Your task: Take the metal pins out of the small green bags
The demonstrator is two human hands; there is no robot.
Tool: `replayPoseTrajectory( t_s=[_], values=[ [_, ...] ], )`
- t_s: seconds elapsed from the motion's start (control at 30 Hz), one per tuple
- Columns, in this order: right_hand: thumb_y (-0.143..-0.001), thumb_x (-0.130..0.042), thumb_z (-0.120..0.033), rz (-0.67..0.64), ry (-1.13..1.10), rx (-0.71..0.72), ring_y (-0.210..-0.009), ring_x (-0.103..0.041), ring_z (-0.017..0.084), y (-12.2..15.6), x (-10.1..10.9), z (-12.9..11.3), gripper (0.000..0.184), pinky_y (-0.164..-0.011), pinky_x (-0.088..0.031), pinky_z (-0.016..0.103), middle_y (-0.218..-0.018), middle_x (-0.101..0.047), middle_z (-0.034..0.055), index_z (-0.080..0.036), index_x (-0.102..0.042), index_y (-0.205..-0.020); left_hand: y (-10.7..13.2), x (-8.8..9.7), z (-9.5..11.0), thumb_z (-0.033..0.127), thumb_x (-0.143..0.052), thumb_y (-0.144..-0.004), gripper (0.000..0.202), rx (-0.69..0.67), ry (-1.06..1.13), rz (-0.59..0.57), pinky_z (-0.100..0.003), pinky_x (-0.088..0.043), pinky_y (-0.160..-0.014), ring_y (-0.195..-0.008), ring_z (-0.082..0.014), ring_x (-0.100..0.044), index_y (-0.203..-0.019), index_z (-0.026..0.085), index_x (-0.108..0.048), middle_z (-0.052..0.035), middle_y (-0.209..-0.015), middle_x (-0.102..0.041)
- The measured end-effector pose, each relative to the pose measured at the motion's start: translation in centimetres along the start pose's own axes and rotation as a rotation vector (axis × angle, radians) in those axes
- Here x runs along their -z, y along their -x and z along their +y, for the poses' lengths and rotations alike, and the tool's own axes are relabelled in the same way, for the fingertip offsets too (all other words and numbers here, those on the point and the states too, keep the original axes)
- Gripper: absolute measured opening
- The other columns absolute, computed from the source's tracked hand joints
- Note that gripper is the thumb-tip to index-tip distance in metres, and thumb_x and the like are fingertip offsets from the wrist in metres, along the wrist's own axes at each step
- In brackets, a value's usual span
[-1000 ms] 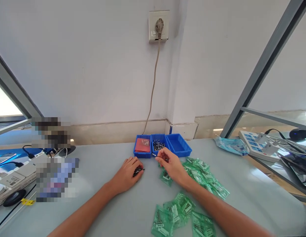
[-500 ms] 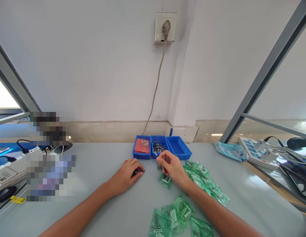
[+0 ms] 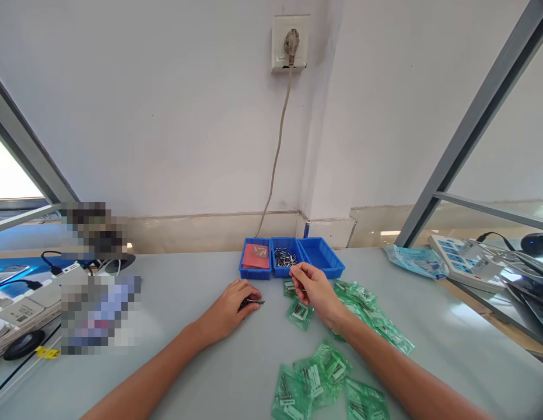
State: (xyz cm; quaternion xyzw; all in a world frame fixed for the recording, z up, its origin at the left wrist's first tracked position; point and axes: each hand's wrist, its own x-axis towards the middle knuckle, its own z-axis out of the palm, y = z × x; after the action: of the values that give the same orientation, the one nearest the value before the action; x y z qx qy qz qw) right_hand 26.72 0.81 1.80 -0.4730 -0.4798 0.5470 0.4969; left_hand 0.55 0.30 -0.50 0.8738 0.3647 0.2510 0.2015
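Note:
My left hand (image 3: 231, 304) rests on the grey table, fingers curled over a small bunch of dark metal screws (image 3: 250, 301) that stick out beside the thumb. My right hand (image 3: 312, 287) is closed in a pinch at the front edge of the middle blue bin (image 3: 281, 272); what its fingertips hold is too small to make out. Loose metal screws (image 3: 285, 258) lie in that bin. The left blue bin (image 3: 255, 275) contains a red packet (image 3: 255, 256). Just below my right hand lies a small green plastic bag (image 3: 300, 313) with dark pieces inside.
The right blue bin (image 3: 322, 256) adjoins the middle one. Filled green bags (image 3: 371, 315) lie under and beyond my right forearm, and several more (image 3: 315, 376) nearer me. A blue plastic wrapper (image 3: 415, 261) and power strip (image 3: 463, 262) sit far right; boxes and cables at left.
My right hand has shifted slightly right, and the small pale piece that showed at its fingertips is no longer visible. My left hand stays closed on the screws. The view has shifted a little.

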Motion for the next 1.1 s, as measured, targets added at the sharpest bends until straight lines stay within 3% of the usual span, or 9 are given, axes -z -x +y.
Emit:
replayPoseTrajectory(
  t_s=[0.53, 0.7, 0.8, 0.93, 1.0, 1.1],
  values=[
    [-0.088, -0.068, -0.057, 0.003, 0.017, 0.007, -0.043, -0.041, 0.006, -0.6, 0.4, 0.7, 0.038, -0.037, -0.028, 0.018, -0.063, -0.049, -0.0072, -0.02, -0.059, -0.084, 0.0, 0.0, -0.2, 0.036, -0.05, -0.108, 0.022, -0.02, -0.009, -0.003, -0.039, -0.047, -0.1, -0.106, -0.0227, -0.058, -0.112, 0.024, -0.067, -0.0062, -0.112, -0.064],
    [-0.09, -0.065, -0.061, 0.016, 0.052, 0.109, -0.047, -0.048, 0.008, -0.5, 0.2, 0.0, 0.044, -0.038, -0.032, 0.021, -0.082, -0.062, -0.0015, -0.022, -0.064, -0.109, -0.1, -0.1, -0.2, 0.035, -0.051, -0.108, 0.019, -0.024, -0.012, -0.005, -0.038, -0.046, -0.098, -0.104, -0.0221, -0.057, -0.109, 0.023, -0.066, -0.0056, -0.111, -0.064],
    [-0.095, -0.061, -0.055, -0.022, 0.229, 0.182, -0.05, -0.05, 0.011, -0.4, 0.1, 0.5, 0.035, -0.044, -0.037, 0.025, -0.08, -0.062, -0.0009, -0.022, -0.066, -0.106, -0.1, -0.1, -0.2, 0.034, -0.053, -0.108, 0.016, -0.03, -0.02, 0.0, -0.037, -0.046, -0.097, -0.102, -0.0217, -0.057, -0.107, 0.023, -0.065, -0.0049, -0.109, -0.064],
    [-0.098, -0.063, -0.031, -0.209, 0.69, 0.474, -0.077, -0.06, 0.019, 0.0, -0.2, 1.7, 0.012, -0.071, -0.048, 0.032, -0.087, -0.066, 0.0022, -0.023, -0.072, -0.098, -0.2, -0.1, -0.2, 0.033, -0.055, -0.106, 0.014, -0.03, -0.021, -0.002, -0.036, -0.045, -0.095, -0.1, -0.0214, -0.057, -0.103, 0.023, -0.064, -0.0036, -0.105, -0.065],
    [-0.097, -0.066, -0.025, -0.326, 0.872, 0.594, -0.091, -0.062, 0.022, 0.2, -0.4, 2.2, 0.009, -0.083, -0.048, 0.035, -0.096, -0.068, 0.0039, -0.024, -0.073, -0.102, -0.2, -0.2, -0.1, 0.033, -0.056, -0.106, 0.014, -0.023, -0.022, -0.004, -0.036, -0.045, -0.095, -0.098, -0.0213, -0.057, -0.1, 0.023, -0.064, -0.003, -0.103, -0.065],
    [-0.098, -0.068, -0.023, -0.407, 0.963, 0.652, -0.097, -0.061, 0.022, 0.4, -1.0, 2.6, 0.006, -0.087, -0.046, 0.035, -0.099, -0.068, 0.0038, -0.023, -0.071, -0.103, -0.3, -0.2, 0.1, 0.034, -0.056, -0.106, 0.016, -0.011, -0.022, -0.008, -0.037, -0.046, -0.094, -0.097, -0.0213, -0.057, -0.099, 0.022, -0.064, -0.0029, -0.101, -0.065]
  ],
)
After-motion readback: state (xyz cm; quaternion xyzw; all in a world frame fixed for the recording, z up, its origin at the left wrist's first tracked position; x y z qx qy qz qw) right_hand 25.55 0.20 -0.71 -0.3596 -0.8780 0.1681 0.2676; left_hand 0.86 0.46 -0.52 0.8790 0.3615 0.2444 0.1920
